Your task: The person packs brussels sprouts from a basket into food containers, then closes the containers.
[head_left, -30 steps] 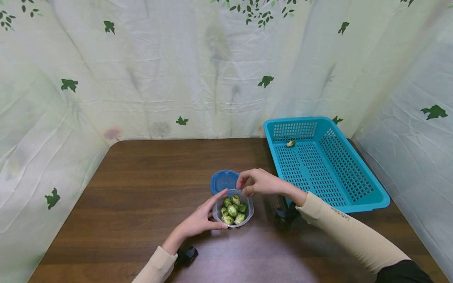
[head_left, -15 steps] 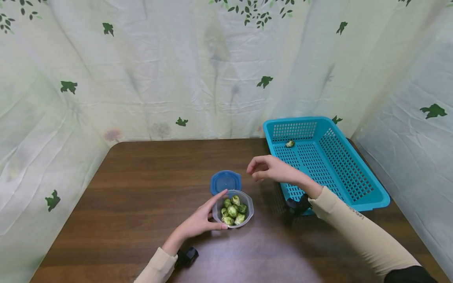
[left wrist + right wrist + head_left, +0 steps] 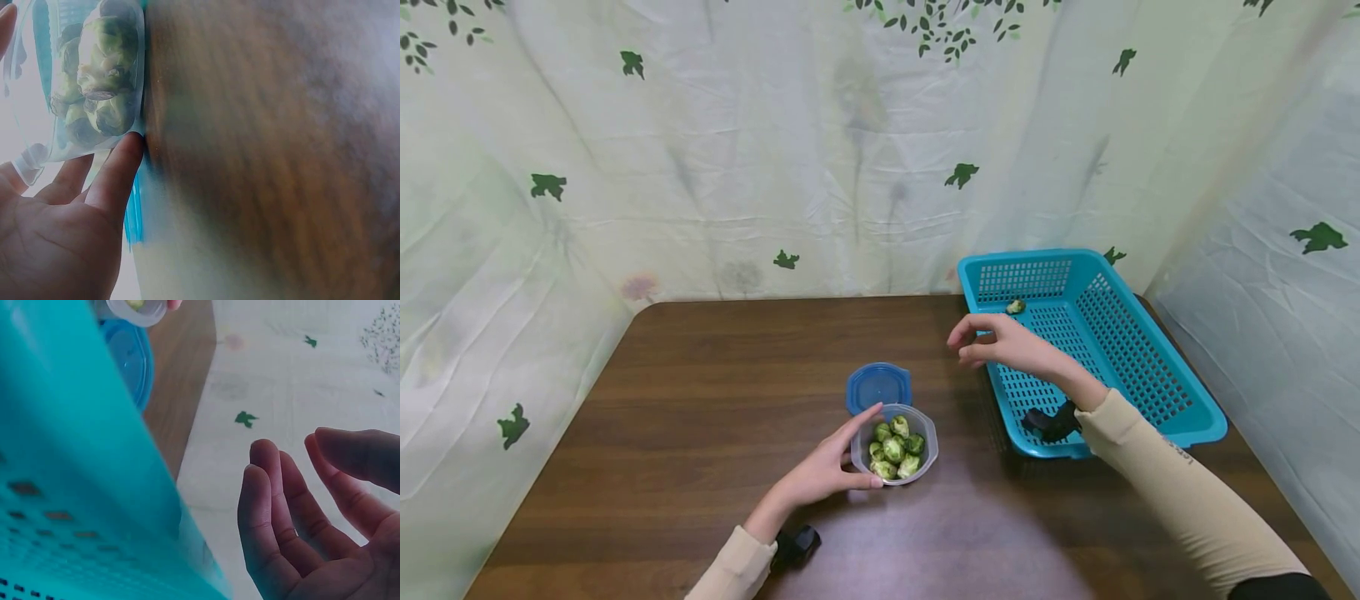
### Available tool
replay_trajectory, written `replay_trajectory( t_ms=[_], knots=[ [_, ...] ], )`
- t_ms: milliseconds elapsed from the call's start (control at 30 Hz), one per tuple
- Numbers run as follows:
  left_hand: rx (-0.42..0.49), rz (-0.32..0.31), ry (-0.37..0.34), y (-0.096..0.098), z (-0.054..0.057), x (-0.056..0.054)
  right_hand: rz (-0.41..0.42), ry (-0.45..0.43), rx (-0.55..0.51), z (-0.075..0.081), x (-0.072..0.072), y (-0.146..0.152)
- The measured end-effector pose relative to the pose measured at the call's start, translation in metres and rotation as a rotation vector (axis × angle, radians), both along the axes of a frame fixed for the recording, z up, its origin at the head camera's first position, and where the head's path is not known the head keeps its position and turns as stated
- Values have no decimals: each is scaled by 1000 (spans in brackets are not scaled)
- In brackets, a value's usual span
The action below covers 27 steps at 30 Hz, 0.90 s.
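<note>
My left hand [image 3: 820, 468] holds a small clear plastic food container [image 3: 931, 450], thumb at its near rim and index finger at its far rim. Several Brussels sprouts [image 3: 893, 450] fill its bottom; in the left wrist view the sprouts [image 3: 109, 59] show through the wall, with the fingers [image 3: 119, 172] against it. Behind the container lies its blue lid [image 3: 877, 387]. Over the left edge of a turquoise basket [image 3: 1161, 398] hovers my right hand [image 3: 1011, 343], fingers loosely bent and nothing between them in the right wrist view. A single sprout [image 3: 1016, 307] sits inside the basket near its back left corner.
The brown wooden table [image 3: 722, 375] meets a printed white curtain [image 3: 737, 167] at the back. The basket's raised perforated wall [image 3: 94, 444] stands close beside the right hand. Wrist cameras [image 3: 797, 546] are strapped under both wrists.
From beside the container, my right hand has moved right and away from me to the basket's left edge. The left hand and the container have stayed put.
</note>
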<state>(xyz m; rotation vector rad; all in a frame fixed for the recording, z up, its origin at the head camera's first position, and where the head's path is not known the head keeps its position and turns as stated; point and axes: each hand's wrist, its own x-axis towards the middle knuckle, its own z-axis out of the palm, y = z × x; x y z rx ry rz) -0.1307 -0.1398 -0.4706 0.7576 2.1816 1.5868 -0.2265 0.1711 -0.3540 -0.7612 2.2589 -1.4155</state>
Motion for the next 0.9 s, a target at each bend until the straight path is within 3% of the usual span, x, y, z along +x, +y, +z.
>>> replay_trajectory(
  t_ms=[233, 900],
  knots=[
    [6, -4, -1, 0, 0, 0, -46, 1, 24, 0, -5, 8],
    [1, -2, 7, 0, -2, 0, -141, 24, -30, -8, -25, 36]
  ],
)
